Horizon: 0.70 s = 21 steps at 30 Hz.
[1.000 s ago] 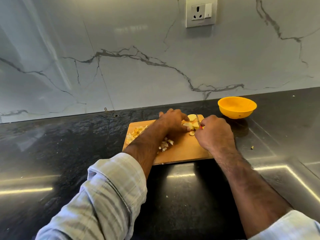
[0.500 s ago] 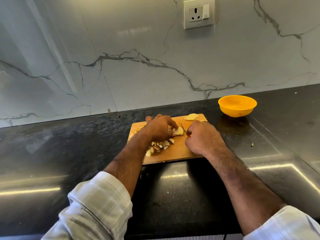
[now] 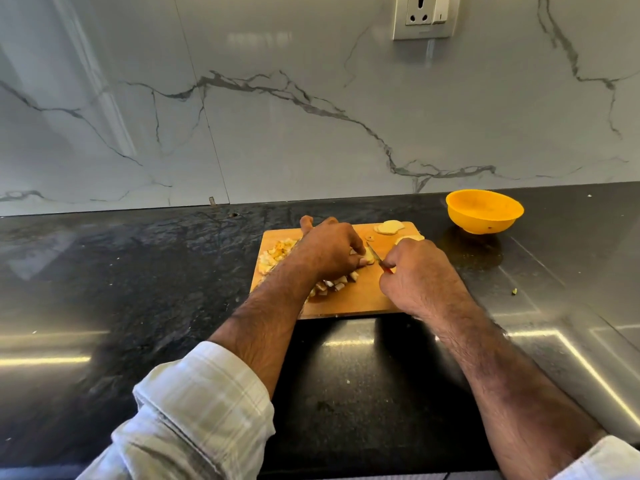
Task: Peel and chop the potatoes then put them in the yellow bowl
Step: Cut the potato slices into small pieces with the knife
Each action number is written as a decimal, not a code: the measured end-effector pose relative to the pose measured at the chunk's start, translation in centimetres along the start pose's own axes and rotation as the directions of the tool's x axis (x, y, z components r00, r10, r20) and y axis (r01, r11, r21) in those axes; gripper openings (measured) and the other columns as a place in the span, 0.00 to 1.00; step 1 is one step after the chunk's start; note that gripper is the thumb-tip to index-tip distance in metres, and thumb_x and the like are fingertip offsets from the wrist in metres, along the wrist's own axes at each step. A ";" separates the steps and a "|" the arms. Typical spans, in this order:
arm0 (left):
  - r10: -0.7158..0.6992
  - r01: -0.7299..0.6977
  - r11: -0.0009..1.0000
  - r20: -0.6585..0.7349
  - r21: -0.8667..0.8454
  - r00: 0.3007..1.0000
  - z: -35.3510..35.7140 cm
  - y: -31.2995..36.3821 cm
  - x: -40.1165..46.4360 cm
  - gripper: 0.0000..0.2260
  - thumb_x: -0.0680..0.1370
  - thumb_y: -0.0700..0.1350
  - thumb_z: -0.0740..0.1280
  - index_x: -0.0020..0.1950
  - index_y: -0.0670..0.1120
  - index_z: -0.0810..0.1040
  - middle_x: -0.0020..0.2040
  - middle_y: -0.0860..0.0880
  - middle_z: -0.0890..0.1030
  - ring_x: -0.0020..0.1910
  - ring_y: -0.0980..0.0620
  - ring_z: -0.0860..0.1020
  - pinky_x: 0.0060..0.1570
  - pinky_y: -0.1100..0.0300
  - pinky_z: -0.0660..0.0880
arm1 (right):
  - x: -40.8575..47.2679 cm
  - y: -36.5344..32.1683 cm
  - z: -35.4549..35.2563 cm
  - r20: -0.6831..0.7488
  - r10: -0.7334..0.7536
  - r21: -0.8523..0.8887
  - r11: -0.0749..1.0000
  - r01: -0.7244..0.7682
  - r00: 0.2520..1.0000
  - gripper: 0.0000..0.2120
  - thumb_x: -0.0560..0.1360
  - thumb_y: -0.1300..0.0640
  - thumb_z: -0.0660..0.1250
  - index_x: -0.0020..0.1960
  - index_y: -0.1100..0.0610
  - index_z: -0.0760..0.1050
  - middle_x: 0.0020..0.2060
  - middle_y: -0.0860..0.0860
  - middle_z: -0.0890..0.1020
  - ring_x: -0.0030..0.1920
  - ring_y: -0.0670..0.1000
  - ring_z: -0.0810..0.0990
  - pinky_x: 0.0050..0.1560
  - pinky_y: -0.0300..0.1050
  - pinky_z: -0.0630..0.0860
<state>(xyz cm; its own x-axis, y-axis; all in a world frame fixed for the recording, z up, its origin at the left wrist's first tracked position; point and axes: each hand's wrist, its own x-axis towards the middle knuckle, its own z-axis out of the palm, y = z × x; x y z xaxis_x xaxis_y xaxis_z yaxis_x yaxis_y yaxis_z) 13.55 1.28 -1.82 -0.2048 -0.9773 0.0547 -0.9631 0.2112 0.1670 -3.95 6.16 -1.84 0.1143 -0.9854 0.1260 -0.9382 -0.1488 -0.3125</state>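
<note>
Wooden and pale orange, the cutting board (image 3: pixel 363 299) is the landmark in the single head view, lying flat on the dark stone counter (image 3: pixel 138 271) in front of the person. At the board's middle the left hand (image 3: pixel 329 251) curls its fingertips down onto a small piece of potato (image 3: pixel 370 257), pinning it so it cannot slide, with the knuckles forward, probably to keep the fingers back from the edge. Just right of that piece the right hand (image 3: pixel 419 275) is clenched around the handle of a knife (image 3: pixel 375 254), whose thin blade angles toward the held piece; a bit of red handle shows at the fist. Judging by this, the chopping step is in hand. Along the board's left side, partly under the left wrist, lie chopped potato cubes (image 3: pixel 277 254), apparently pushed aside to clear cutting room. At the board's far right corner wait uncut potato slices (image 3: pixel 389 227), within easy reach of the knife hand. Beyond the board's far right corner, apart from it, the yellow bowl (image 3: pixel 485 211) stands upright on the counter; nothing can be seen inside it, so the transfer seems not yet begun.
</note>
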 end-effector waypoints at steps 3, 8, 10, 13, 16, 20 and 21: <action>-0.008 0.008 1.000 0.014 -0.016 1.000 -0.1 -0.1 -0.1 0.12 0.81 0.60 0.71 0.63 0.60 0.85 0.69 0.61 0.80 0.77 0.53 0.66 0.77 0.30 0.47 | 0.0 0.0 0.2 -0.005 -0.009 0.009 1.000 0.009 1.000 0.13 0.74 0.49 0.74 0.58 0.50 0.84 0.48 0.49 0.83 0.44 0.48 0.81 0.39 0.39 0.79; -0.013 0.013 1.000 0.018 -0.024 1.000 -0.1 -0.1 -0.2 0.12 0.81 0.58 0.71 0.63 0.60 0.84 0.70 0.61 0.79 0.77 0.53 0.67 0.77 0.31 0.47 | 0.1 0.0 0.3 0.014 -0.020 0.003 1.000 0.020 1.000 0.16 0.74 0.49 0.74 0.61 0.50 0.82 0.47 0.49 0.83 0.44 0.49 0.81 0.41 0.41 0.81; -0.006 0.006 1.000 0.018 -0.023 1.000 -0.2 0.1 -0.2 0.11 0.82 0.58 0.71 0.63 0.60 0.85 0.70 0.61 0.79 0.77 0.53 0.67 0.77 0.31 0.47 | 0.3 0.0 0.4 0.029 -0.028 -0.008 1.000 0.028 0.999 0.15 0.74 0.49 0.74 0.59 0.51 0.82 0.44 0.48 0.81 0.43 0.49 0.80 0.40 0.41 0.81; -0.007 0.008 0.999 0.016 -0.050 1.000 -0.3 0.1 0.0 0.09 0.81 0.57 0.72 0.61 0.60 0.85 0.69 0.60 0.79 0.76 0.53 0.68 0.77 0.30 0.49 | 0.4 -0.1 0.5 0.051 -0.019 0.014 1.000 0.019 0.998 0.14 0.73 0.50 0.75 0.57 0.51 0.81 0.42 0.49 0.79 0.42 0.49 0.79 0.42 0.44 0.81; -0.011 0.011 0.998 0.000 -0.067 1.000 0.0 -0.3 0.0 0.09 0.80 0.58 0.72 0.59 0.61 0.86 0.68 0.61 0.80 0.76 0.53 0.69 0.77 0.30 0.48 | 0.1 0.1 0.8 0.016 -0.019 0.049 0.999 0.019 1.000 0.11 0.73 0.50 0.75 0.55 0.50 0.82 0.42 0.48 0.80 0.42 0.48 0.80 0.42 0.44 0.82; 0.016 -0.016 1.000 -0.022 -0.019 1.000 0.3 -0.6 -0.5 0.11 0.81 0.60 0.71 0.61 0.62 0.85 0.68 0.62 0.78 0.75 0.53 0.66 0.76 0.31 0.50 | -0.3 0.1 0.6 -0.114 -0.043 0.084 0.995 0.052 0.993 0.10 0.75 0.51 0.72 0.55 0.51 0.84 0.42 0.47 0.82 0.39 0.46 0.80 0.35 0.38 0.78; 0.029 -0.029 1.000 -0.023 0.003 0.999 0.2 -0.6 -0.6 0.11 0.81 0.61 0.70 0.61 0.62 0.85 0.68 0.61 0.77 0.74 0.53 0.66 0.75 0.33 0.53 | -0.4 -0.1 0.4 -0.111 -0.046 0.077 0.995 0.055 0.993 0.09 0.75 0.51 0.72 0.54 0.51 0.84 0.42 0.47 0.82 0.38 0.45 0.79 0.35 0.38 0.79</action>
<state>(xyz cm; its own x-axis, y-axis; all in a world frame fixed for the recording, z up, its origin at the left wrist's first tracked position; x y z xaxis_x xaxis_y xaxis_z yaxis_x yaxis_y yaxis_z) 14.19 1.78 -2.18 -0.2289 -0.9700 0.0821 -0.9572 0.2396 0.1622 -3.79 6.55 -2.23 0.1209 -0.9623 0.2438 -0.9023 -0.2089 -0.3770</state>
